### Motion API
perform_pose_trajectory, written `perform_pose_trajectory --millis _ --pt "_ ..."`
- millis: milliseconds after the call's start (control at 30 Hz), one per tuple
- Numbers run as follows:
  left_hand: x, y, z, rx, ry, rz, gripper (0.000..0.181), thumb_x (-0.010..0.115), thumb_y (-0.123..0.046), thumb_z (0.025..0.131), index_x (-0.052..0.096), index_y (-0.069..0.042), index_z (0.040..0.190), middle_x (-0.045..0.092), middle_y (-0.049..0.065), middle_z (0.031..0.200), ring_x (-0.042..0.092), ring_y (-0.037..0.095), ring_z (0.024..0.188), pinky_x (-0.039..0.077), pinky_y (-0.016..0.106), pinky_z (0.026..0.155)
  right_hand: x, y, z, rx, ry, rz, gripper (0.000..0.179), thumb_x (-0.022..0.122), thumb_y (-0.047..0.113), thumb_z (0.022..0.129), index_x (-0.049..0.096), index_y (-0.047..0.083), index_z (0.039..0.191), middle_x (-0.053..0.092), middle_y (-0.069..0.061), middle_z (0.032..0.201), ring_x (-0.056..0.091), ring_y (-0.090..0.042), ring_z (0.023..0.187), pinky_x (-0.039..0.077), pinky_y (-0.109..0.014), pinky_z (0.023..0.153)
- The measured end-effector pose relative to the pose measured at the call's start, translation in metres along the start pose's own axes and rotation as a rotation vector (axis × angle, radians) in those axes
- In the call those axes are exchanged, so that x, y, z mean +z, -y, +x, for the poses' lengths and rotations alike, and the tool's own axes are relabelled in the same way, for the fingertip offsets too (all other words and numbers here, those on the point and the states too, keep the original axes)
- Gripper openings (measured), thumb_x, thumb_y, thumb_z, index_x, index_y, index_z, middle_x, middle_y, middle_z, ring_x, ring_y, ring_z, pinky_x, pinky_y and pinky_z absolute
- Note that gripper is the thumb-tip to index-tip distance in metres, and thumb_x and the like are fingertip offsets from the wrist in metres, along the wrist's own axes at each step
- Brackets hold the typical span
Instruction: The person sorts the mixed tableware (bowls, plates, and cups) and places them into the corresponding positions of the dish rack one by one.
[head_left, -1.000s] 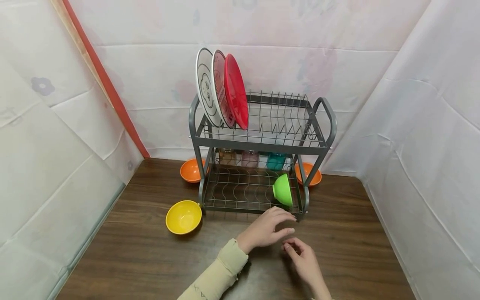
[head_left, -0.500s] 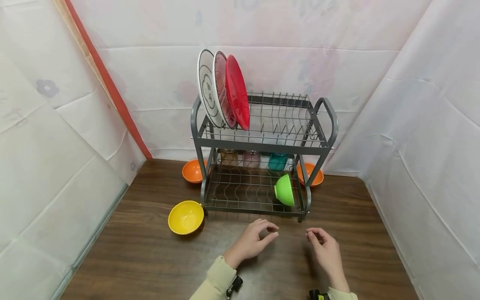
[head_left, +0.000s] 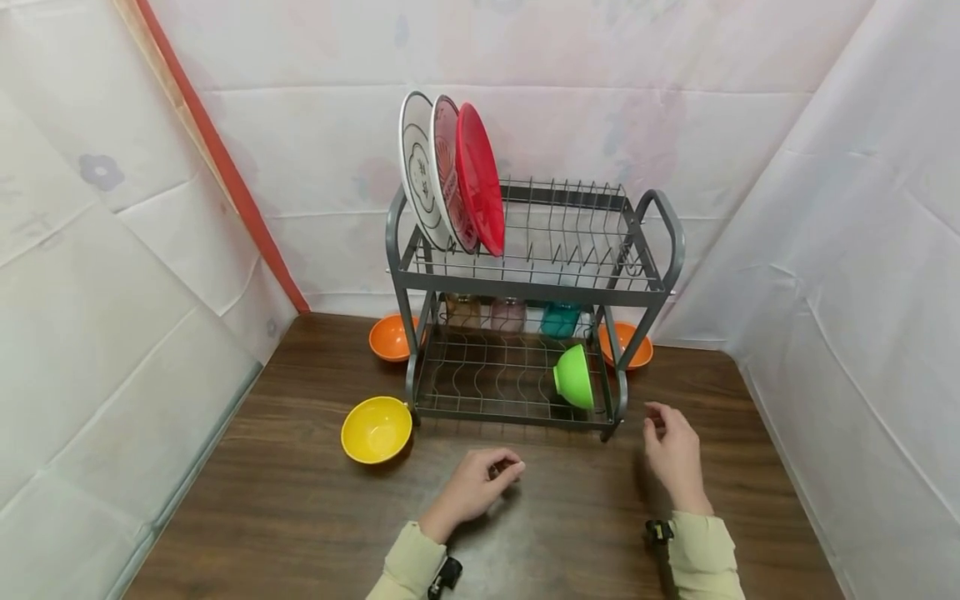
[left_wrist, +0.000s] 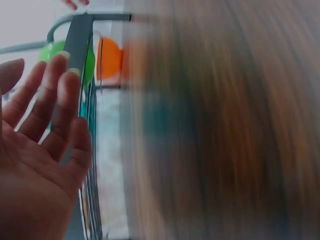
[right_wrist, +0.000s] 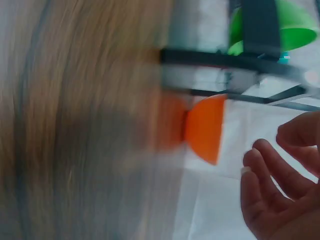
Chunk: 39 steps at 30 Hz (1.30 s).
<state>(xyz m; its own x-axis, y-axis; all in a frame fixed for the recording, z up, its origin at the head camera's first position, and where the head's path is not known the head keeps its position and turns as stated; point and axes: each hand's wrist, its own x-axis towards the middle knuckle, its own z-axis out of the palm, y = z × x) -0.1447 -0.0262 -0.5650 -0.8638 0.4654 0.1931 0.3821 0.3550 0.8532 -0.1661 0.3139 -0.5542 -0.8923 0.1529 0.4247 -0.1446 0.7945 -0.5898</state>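
My left hand (head_left: pixel 474 486) hovers over the table in front of the dish rack (head_left: pixel 525 293), fingers loosely bent and holding nothing. To the right of the rack's front corner, my right hand (head_left: pixel 672 448) is also without anything in it, its fingers relaxed. Nearest to it is an orange bowl (head_left: pixel 636 348) behind the rack's right leg, seen side-on in the right wrist view (right_wrist: pixel 207 129). On the lower tier a green bowl (head_left: pixel 573 377) stands on its side at the right end. A yellow bowl (head_left: pixel 377 430) sits on the table left of my left hand.
Two white patterned plates (head_left: pixel 422 175) and a red plate (head_left: pixel 480 179) stand upright on the upper tier's left. Behind the lower tier are brown, pink and teal glasses (head_left: pixel 560 319). Another orange bowl (head_left: pixel 390 337) lies left of the rack. Curtains enclose the table (head_left: pixel 285 500).
My hands have drawn apart. The right hand has moved right and forward, beside the rack; the left has moved back to the left. The bowls and plates stay where they were.
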Motion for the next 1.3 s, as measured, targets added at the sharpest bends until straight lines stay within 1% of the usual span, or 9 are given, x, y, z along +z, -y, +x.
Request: perform_pose_trajectory --millis 100,233,400,533,733,900,1100,1233,1300 --pt "-0.013 0.006 -0.006 -0.045 -0.03 0.015 0.027 0.059 -0.031 0.102 0.073 -0.008 0.103 0.067 -0.011 0.084 0.059 0.003 0.071 0.05 0.024 0.066 0.005 -0.013 0.009 -0.015 0.017 -0.025 0.026 0.06 -0.002 0.093 0.064 -0.004 0.119 0.064 -0.019 0.101 0.062 -0.035 0.088 0.05 -0.052 0.076" --pt "-0.031 0.013 -0.015 -0.09 -0.07 0.035 0.027 0.058 -0.031 0.102 0.072 -0.008 0.104 0.068 -0.011 0.087 0.061 0.005 0.075 0.051 0.026 0.069 0.008 -0.023 0.018 -0.011 0.061 -0.093 0.032 0.06 0.001 0.093 0.061 -0.004 0.124 0.06 -0.025 0.114 0.055 -0.043 0.104 0.044 -0.058 0.087" --pt "-0.048 0.022 -0.028 -0.172 -0.122 0.049 0.03 0.057 -0.036 0.102 0.071 -0.01 0.108 0.071 -0.006 0.092 0.062 0.007 0.079 0.052 0.028 0.073 0.012 -0.025 0.034 -0.037 0.107 -0.144 0.037 0.059 0.003 0.093 0.059 -0.004 0.129 0.055 -0.027 0.127 0.049 -0.046 0.115 0.041 -0.06 0.095" --pt "-0.055 0.027 -0.037 -0.218 -0.153 0.048 0.028 0.058 -0.037 0.101 0.072 -0.014 0.107 0.071 -0.005 0.093 0.063 0.008 0.08 0.053 0.03 0.074 0.015 -0.023 0.048 -0.083 0.136 -0.158 0.039 0.059 0.002 0.093 0.057 -0.005 0.131 0.051 -0.028 0.131 0.047 -0.047 0.119 0.04 -0.061 0.097" --pt "-0.059 0.03 -0.044 -0.274 -0.15 0.023 0.029 0.058 -0.039 0.101 0.072 -0.014 0.108 0.071 -0.003 0.095 0.065 0.012 0.083 0.052 0.029 0.077 0.02 -0.027 0.066 -0.132 0.188 -0.181 0.047 0.062 -0.001 0.09 0.052 -0.009 0.136 0.046 -0.031 0.139 0.042 -0.051 0.125 0.037 -0.062 0.1" --pt "-0.063 0.033 -0.045 -0.269 -0.158 0.023 0.029 0.057 -0.042 0.101 0.071 -0.018 0.106 0.072 0.001 0.095 0.065 0.014 0.084 0.052 0.029 0.077 0.029 -0.036 0.079 -0.183 0.25 -0.195 0.053 0.062 0.0 0.09 0.047 -0.011 0.139 0.041 -0.033 0.144 0.036 -0.052 0.131 0.033 -0.061 0.105" --pt "-0.064 0.034 -0.048 -0.278 -0.144 0.021 0.027 0.058 -0.039 0.101 0.071 -0.017 0.108 0.072 0.001 0.096 0.066 0.016 0.085 0.052 0.029 0.077 0.036 -0.043 0.088 -0.241 0.245 -0.208 0.043 0.064 -0.003 0.088 0.056 -0.012 0.129 0.053 -0.03 0.132 0.043 -0.05 0.125 0.034 -0.058 0.106" --pt "-0.064 0.035 -0.05 -0.282 -0.131 0.026 0.027 0.058 -0.037 0.102 0.071 -0.015 0.109 0.072 0.0 0.098 0.065 0.011 0.085 0.052 0.029 0.077 0.038 -0.042 0.088 -0.24 0.207 -0.24 0.034 0.066 -0.004 0.086 0.063 -0.01 0.119 0.06 -0.029 0.117 0.048 -0.05 0.113 0.039 -0.058 0.098" --pt "-0.064 0.035 -0.05 -0.281 -0.13 0.027 0.028 0.058 -0.036 0.102 0.071 -0.014 0.11 0.072 -0.001 0.097 0.065 0.01 0.085 0.052 0.029 0.077 0.038 -0.042 0.087 -0.244 0.178 -0.265 0.031 0.068 -0.004 0.083 0.065 -0.009 0.114 0.061 -0.028 0.11 0.048 -0.05 0.106 0.042 -0.059 0.09"
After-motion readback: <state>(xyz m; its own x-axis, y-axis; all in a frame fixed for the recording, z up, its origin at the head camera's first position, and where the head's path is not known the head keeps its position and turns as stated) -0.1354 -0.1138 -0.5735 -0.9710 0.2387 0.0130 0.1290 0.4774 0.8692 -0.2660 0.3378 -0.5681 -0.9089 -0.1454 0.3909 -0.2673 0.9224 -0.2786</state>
